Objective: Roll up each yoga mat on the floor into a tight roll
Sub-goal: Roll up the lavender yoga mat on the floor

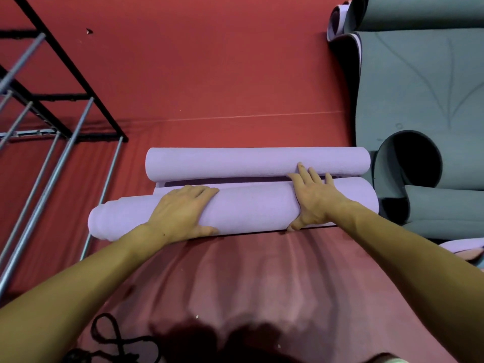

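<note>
A lilac yoga mat (251, 205) lies across the red floor, rolled into a thick roll from the near side. Its left end telescopes out a little. A second lilac roll (256, 162) lies just beyond it, with a thin dark strip of flat mat between the two. My left hand (183, 213) lies over the near roll's left half, fingers curved over the top and thumb under the near side. My right hand (314, 197) presses on the roll's right part with straight fingers that reach toward the far roll.
Grey-green yoga mats (419, 87), loosely curled, lie at the right, one curl (408, 158) close to the rolls' right ends. A black and silver metal rack (52, 113) stands at the left. A black cord (112, 341) lies near the bottom left. Red carpet (209, 61) stretches beyond.
</note>
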